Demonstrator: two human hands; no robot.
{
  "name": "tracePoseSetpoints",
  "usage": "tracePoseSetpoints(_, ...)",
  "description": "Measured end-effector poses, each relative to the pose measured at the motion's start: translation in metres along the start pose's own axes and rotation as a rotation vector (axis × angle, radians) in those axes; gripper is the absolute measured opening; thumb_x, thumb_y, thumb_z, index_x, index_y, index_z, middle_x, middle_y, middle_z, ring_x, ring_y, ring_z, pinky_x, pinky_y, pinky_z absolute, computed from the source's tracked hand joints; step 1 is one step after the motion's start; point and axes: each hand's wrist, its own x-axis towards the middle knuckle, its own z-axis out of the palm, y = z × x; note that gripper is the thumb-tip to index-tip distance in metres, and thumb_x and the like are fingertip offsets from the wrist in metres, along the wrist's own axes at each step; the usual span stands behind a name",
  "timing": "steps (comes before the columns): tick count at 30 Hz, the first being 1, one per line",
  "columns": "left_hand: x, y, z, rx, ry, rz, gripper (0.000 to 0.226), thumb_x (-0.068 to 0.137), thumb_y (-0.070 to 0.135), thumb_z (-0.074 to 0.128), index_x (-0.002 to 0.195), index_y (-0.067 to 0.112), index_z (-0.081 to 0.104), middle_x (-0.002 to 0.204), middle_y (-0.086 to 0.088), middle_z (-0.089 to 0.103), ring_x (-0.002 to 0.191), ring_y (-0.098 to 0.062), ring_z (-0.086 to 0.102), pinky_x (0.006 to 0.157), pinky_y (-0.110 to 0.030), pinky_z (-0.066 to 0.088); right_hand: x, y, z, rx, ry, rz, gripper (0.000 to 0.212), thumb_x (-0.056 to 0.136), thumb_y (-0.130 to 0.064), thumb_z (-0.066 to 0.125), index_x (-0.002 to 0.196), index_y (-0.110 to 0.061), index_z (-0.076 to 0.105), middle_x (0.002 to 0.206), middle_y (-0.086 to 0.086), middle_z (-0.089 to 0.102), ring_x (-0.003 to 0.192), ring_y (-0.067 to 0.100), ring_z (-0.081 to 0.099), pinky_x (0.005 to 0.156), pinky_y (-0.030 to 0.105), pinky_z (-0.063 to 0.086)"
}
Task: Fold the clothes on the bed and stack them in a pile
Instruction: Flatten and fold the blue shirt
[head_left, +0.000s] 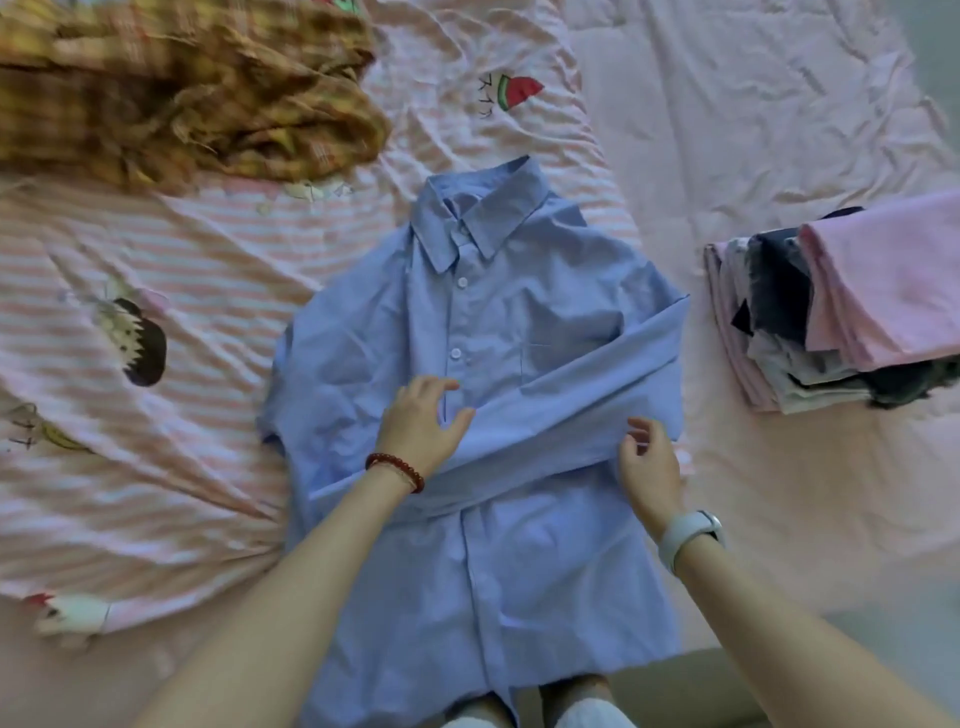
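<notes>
The blue shirt (483, 395) lies face up in the middle of the bed (727, 104), collar at the far end, hem hanging over the near edge. Its right-side sleeve (561, 415) is folded across the chest toward the left. It looks like thin woven cotton: light, limp, quick to wrinkle and to slide on the sheet, with no stiffness except at the collar and the button placket. It is best handled along seams and fold lines, at the shoulder, the cuff and the side edge, and smoothed flat with the palm rather than lifted by one corner, which would likely undo the fold.

The left hand (421, 421) rests flat on the chest at the folded sleeve, fingers (436, 387) spread and straight, pinning it. The right hand (647, 467) sits at the right edge of the sleeve fold, fingers loosely bent and touching the cloth; whether they pinch it, I cannot tell.

To the right lies the pile of folded clothes (831, 312), pink on top. At the far left sits a crumpled yellow plaid garment (182, 93), not yet folded.
</notes>
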Motion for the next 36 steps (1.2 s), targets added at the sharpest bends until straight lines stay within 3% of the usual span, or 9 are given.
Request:
tracePoseSetpoints(5, 0.025, 0.046, 0.061, 0.191, -0.084, 0.237, 0.046, 0.084, 0.038, 0.061, 0.125, 0.019, 0.054, 0.134, -0.006, 0.043, 0.122, -0.026, 0.039, 0.098, -0.036, 0.033, 0.027, 0.010, -0.015, 0.388, 0.123, 0.322, 0.026, 0.089, -0.017, 0.047, 0.111, -0.002, 0.048, 0.090, 0.009, 0.054, 0.081, 0.026, 0.054, 0.079, 0.044, 0.047)
tracePoseSetpoints(9, 0.049, 0.077, 0.099, 0.450, -0.123, 0.304, 0.058, 0.083, 0.045, 0.057, 0.136, 0.026, 0.040, 0.145, -0.005, 0.029, 0.129, -0.026, 0.030, 0.099, -0.039, 0.031, 0.049, 0.012, -0.021, 0.641, 0.123, 0.514, 0.014, 0.090, -0.024, 0.050, 0.094, -0.011, 0.046, 0.072, 0.006, 0.042, 0.058, 0.019, 0.039, 0.050, 0.028, 0.036)
tracePoseSetpoints(13, 0.059, 0.097, 0.097, 0.183, 0.153, 0.331, 0.014, 0.083, 0.017, 0.064, 0.087, 0.005, 0.069, 0.103, -0.012, 0.065, 0.092, -0.030, 0.060, 0.072, -0.036, 0.045, 0.058, 0.011, -0.027, 0.885, 0.057, 0.642, 0.012, 0.088, -0.015, 0.056, 0.078, -0.010, 0.053, 0.068, 0.006, 0.049, 0.057, 0.018, 0.046, 0.049, 0.025, 0.040)
tracePoseSetpoints(16, 0.068, 0.093, 0.065, -0.283, 0.138, 0.192, 0.024, 0.085, 0.024, 0.056, 0.062, 0.017, 0.059, 0.054, 0.013, 0.052, 0.055, -0.004, 0.047, 0.053, -0.020, 0.034, 0.050, 0.013, -0.031, 0.747, 0.103, 0.331, 0.009, 0.089, -0.009, 0.053, 0.082, -0.011, 0.047, 0.078, 0.006, 0.050, 0.066, 0.010, 0.049, 0.055, 0.022, 0.044)
tracePoseSetpoints(19, 0.077, 0.081, 0.029, -0.707, 0.157, -0.163, 0.035, 0.090, 0.013, 0.055, 0.058, 0.022, 0.063, 0.052, 0.020, 0.050, 0.056, 0.006, 0.043, 0.055, -0.010, 0.036, 0.033, 0.017, -0.032, 0.542, 0.166, 0.062, 0.009, 0.090, -0.011, 0.054, 0.090, -0.017, 0.046, 0.083, -0.007, 0.053, 0.075, 0.008, 0.053, 0.069, 0.020, 0.045)
tracePoseSetpoints(23, 0.086, 0.057, 0.017, -0.241, -0.032, -0.496, 0.018, 0.091, 0.016, 0.053, 0.093, 0.006, 0.068, 0.089, -0.008, 0.060, 0.086, -0.020, 0.050, 0.076, -0.032, 0.040, 0.024, 0.022, -0.020, 0.513, 0.010, 0.102, 0.013, 0.090, -0.008, 0.053, 0.096, -0.014, 0.044, 0.086, -0.002, 0.053, 0.075, 0.011, 0.052, 0.073, 0.019, 0.045)
tracePoseSetpoints(26, 0.091, 0.073, 0.029, 0.092, 0.055, -0.308, 0.024, 0.090, 0.021, 0.054, 0.106, 0.005, 0.061, 0.111, -0.014, 0.061, 0.102, -0.032, 0.055, 0.087, -0.038, 0.042, 0.026, 0.027, -0.013, 0.598, -0.114, 0.208, 0.013, 0.091, -0.017, 0.056, 0.088, -0.013, 0.044, 0.078, 0.005, 0.053, 0.071, 0.014, 0.052, 0.066, 0.028, 0.050)
tracePoseSetpoints(31, 0.091, 0.137, 0.082, 0.331, 0.087, 0.426, 0.040, 0.078, 0.021, 0.070, 0.113, 0.005, 0.059, 0.119, -0.019, 0.053, 0.104, -0.036, 0.052, 0.079, -0.044, 0.046, 0.043, 0.031, -0.018, 0.894, 0.004, 0.411, 0.018, 0.093, -0.030, 0.052, 0.083, -0.016, 0.052, 0.076, 0.000, 0.057, 0.069, 0.015, 0.057, 0.063, 0.031, 0.051)
tracePoseSetpoints(36, 0.117, 0.160, 0.097, 0.423, 0.032, 0.348, 0.022, 0.092, 0.020, 0.051, 0.106, 0.006, 0.063, 0.117, -0.012, 0.057, 0.103, -0.028, 0.053, 0.075, -0.037, 0.040, 0.047, 0.027, -0.020, 0.826, 0.013, 0.331, 0.008, 0.090, -0.013, 0.056, 0.098, -0.016, 0.059, 0.080, -0.002, 0.061, 0.062, 0.007, 0.053, 0.051, 0.017, 0.043)
